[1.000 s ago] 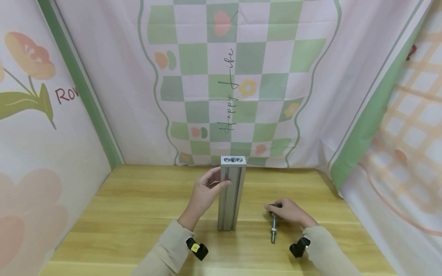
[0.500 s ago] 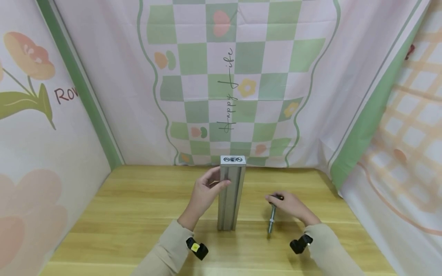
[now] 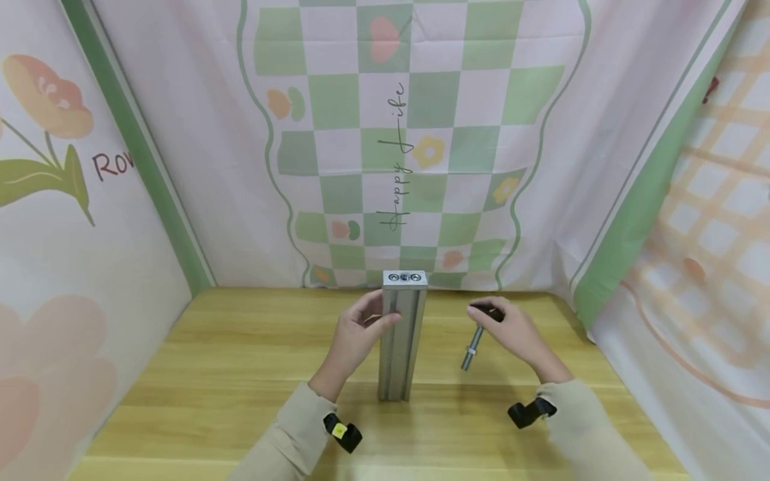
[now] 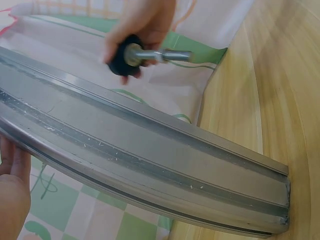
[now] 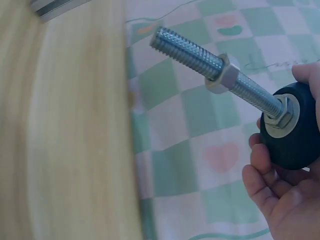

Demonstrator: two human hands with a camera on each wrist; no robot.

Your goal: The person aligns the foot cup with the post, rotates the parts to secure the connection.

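Note:
An aluminium profile (image 3: 400, 347) stands upright on the table, its silver end plate (image 3: 405, 278) on top showing three holes in a row. My left hand (image 3: 359, 334) holds it near the top from the left, thumb across the front face. To the right, my right hand (image 3: 511, 327) grips a leveling foot (image 3: 472, 349) by its round black base (image 5: 292, 127). The foot's threaded rod (image 5: 187, 50) points down and slightly left in the head view, clear of the table. A hex nut (image 5: 223, 75) sits partway along the rod, and another lies against the base.
The wooden table (image 3: 240, 354) spreads around the profile. Behind it hangs a green-and-white checkered cloth (image 3: 385, 153), with printed cloth walls at both sides. Each wrist bears a small black camera (image 3: 343, 433).
My right hand has lifted the leveling foot up and away from the table, and the rod has tilted. The left hand and the profile have stayed in place.

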